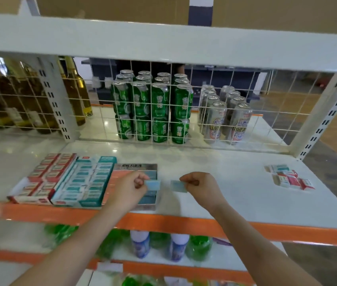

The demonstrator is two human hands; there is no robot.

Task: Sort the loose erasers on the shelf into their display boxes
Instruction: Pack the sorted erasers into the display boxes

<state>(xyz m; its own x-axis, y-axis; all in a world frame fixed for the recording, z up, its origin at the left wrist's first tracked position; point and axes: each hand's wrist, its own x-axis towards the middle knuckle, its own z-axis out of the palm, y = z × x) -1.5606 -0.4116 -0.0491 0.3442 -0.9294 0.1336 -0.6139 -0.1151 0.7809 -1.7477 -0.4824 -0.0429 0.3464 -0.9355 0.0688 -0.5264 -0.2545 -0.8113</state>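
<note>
Erasers sit in both our hands: the left hand (131,187) pinches a blue eraser (153,185) right over the open blue box (150,198), long axis running left to right, while the right hand (199,187) pinches a second blue one (178,185) just right of that box, above bare shelf (225,182). So the left is nearer the box and, we judge, drops first; the right must travel leftward. Left of that box stand the teal box (85,182) and red box (43,176), both nearly full. More loose erasers (290,177) wait well apart at the shelf's right end.
</note>
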